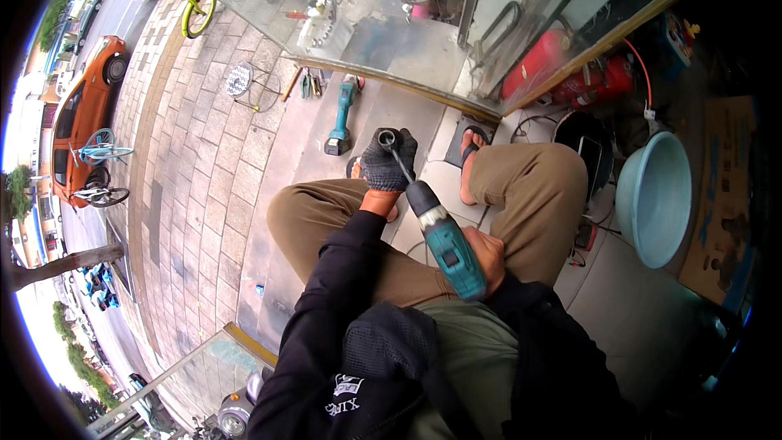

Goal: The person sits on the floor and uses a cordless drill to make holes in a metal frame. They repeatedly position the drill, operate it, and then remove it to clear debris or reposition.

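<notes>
left hand (pixel 389 165), gloved, out between knees (pixel 558 167), gripping ring (pixel 381 139); right hand (pixel 487 251) clasps drill (pixel 456 257), bit (pixel 401 165) slanting to ring. grinder (pixel 343 118) beyond; basin (pixel 668 200) at right; glass door (pixel 383 37) ahead.

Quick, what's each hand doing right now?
Left hand: gloved, closed around a small round hollow piece.
Right hand: closed around the teal drill.

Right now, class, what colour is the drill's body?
The drill's body is mainly teal, clearest in head view.
</notes>
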`<state>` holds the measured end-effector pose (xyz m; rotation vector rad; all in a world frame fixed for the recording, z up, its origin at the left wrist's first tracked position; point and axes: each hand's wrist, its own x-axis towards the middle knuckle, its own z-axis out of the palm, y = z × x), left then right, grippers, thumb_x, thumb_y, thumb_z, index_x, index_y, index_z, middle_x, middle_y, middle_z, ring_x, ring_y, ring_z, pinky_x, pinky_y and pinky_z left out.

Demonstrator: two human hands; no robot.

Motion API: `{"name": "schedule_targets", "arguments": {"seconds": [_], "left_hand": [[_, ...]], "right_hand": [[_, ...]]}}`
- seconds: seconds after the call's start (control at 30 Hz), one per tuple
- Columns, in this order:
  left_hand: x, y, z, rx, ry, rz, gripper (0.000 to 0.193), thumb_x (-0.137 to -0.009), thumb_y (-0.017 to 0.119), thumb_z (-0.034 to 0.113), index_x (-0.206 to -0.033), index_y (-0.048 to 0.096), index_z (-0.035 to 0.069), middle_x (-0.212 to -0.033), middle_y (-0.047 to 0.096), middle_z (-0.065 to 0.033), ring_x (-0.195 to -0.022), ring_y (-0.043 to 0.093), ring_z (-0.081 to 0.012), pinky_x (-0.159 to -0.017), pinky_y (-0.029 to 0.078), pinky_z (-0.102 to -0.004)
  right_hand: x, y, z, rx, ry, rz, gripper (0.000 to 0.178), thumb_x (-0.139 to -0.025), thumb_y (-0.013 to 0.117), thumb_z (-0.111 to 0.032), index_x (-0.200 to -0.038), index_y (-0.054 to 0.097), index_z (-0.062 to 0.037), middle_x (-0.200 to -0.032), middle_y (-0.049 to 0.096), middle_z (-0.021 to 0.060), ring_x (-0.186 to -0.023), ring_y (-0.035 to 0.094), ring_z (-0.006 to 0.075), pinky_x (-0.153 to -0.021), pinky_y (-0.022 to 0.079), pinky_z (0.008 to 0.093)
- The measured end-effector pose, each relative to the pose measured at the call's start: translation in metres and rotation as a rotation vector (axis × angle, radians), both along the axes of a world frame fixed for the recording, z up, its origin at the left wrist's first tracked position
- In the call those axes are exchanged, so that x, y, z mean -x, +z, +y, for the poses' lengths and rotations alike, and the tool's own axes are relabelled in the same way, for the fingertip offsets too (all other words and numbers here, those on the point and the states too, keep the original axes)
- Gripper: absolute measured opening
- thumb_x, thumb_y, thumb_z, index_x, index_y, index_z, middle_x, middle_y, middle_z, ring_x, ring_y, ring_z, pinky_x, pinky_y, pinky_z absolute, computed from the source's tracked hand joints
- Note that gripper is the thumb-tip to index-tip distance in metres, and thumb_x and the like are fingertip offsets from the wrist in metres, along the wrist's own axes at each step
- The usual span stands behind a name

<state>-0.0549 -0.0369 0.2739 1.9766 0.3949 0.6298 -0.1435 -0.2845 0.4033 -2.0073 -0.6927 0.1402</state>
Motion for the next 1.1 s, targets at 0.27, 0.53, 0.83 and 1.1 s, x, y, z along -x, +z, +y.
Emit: {"name": "schedule_targets", "arguments": {"seconds": [0.27, 0.53, 0.83, 1.1], "left_hand": [[0.002, 0.072, 0.000, 0.004, 0.058, -0.247, 0.020, -0.091, 0.085, 0.004, -0.091, 0.065, 0.007, -0.075, 0.063, -0.0072, -0.067, 0.062, -0.0199, -0.065, 0.052, -0.0352], [0.014, 0.072, -0.014, -0.018, 0.062, -0.171, 0.017, -0.092, 0.083, 0.005, -0.096, 0.066, 0.006, -0.082, 0.067, -0.0094, -0.072, 0.065, -0.0203, -0.068, 0.053, -0.0344], [0.016, 0.047, -0.015, -0.003, 0.019, -0.283, 0.017, -0.092, 0.083, 0.007, -0.098, 0.067, 0.005, -0.082, 0.069, -0.0097, -0.073, 0.068, -0.0241, -0.069, 0.054, -0.0356], [0.011, 0.049, -0.012, 0.032, 0.018, -0.138, 0.016, -0.092, 0.083, 0.011, -0.100, 0.071, 0.005, -0.087, 0.071, -0.0108, -0.078, 0.071, -0.0293, -0.071, 0.055, -0.0377]], "right_hand": [[0.012, 0.036, 0.008, -0.075, -0.022, -0.231, 0.028, -0.088, 0.082, -0.020, -0.104, 0.067, -0.0026, -0.082, 0.067, 0.0153, -0.072, 0.070, 0.0397, -0.067, 0.057, 0.0461], [0.025, 0.034, 0.003, -0.075, -0.006, -0.274, 0.032, -0.086, 0.081, -0.016, -0.106, 0.063, 0.0007, -0.083, 0.065, 0.0154, -0.069, 0.068, 0.0385, -0.064, 0.055, 0.0453], [0.030, 0.042, 0.005, -0.047, -0.005, -0.257, 0.031, -0.086, 0.082, -0.016, -0.107, 0.064, -0.0008, -0.083, 0.066, 0.0153, -0.072, 0.069, 0.0391, -0.066, 0.056, 0.0457], [0.028, 0.045, 0.008, -0.053, -0.039, -0.207, 0.025, -0.090, 0.079, -0.018, -0.105, 0.066, -0.0031, -0.083, 0.068, 0.0166, -0.074, 0.071, 0.0407, -0.068, 0.057, 0.0470]]}}
